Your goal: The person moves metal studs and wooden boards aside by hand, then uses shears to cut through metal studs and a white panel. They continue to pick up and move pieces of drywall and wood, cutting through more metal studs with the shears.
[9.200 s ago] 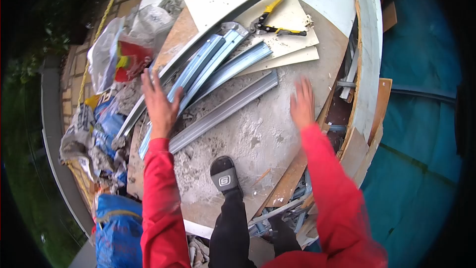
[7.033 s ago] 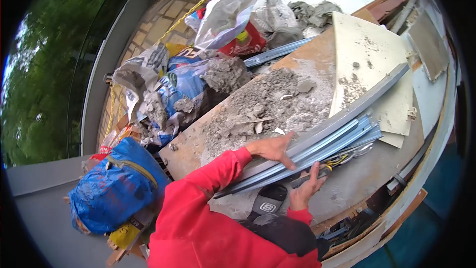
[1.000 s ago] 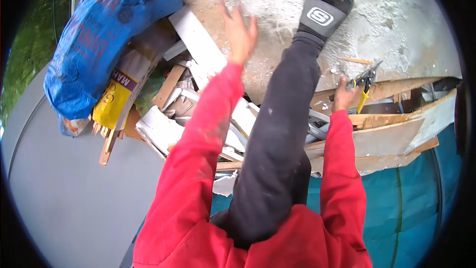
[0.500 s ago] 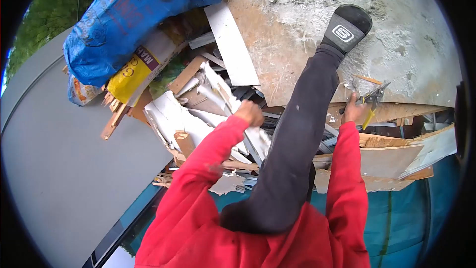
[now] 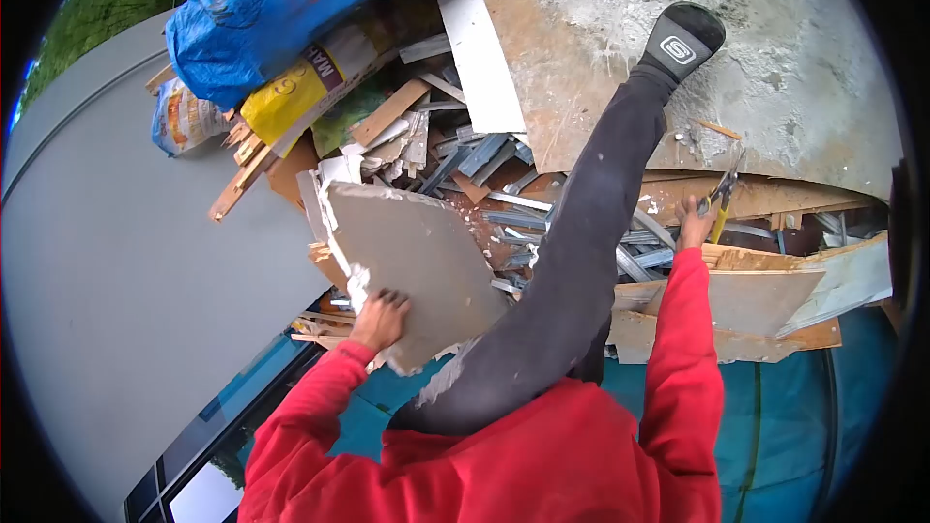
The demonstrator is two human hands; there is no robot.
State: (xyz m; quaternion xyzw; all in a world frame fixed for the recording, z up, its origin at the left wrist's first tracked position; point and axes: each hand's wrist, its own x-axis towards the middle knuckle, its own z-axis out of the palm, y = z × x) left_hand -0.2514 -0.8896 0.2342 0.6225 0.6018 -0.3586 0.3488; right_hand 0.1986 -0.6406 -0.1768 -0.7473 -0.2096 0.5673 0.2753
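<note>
My left hand (image 5: 381, 318) grips a broken piece of drywall (image 5: 417, 252) near its lower edge, fingers over its grey-brown face. The piece is tilted up beside my bent leg, and a crumbled white edge runs down its left side. My right hand (image 5: 694, 223) is closed around the yellow-and-black handles of tin snips (image 5: 725, 194), beside the edge of the dusty board. The snips' jaws point up and away from me. Part of the handles is hidden by the fingers.
Metal stud offcuts (image 5: 494, 155) and wood scraps fill the gap beyond the drywall. A blue sack (image 5: 291, 19) lies over a yellow bag (image 5: 291, 102) at upper left. My leg (image 5: 581, 223) stretches across to the dusty board (image 5: 562, 68). Plywood strips (image 5: 765, 295) lie at right.
My left hand has moved down and left with the drywall piece, which has swung over to show its grey-brown face. Metal offcuts are now exposed behind it. The right hand still holds the snips.
</note>
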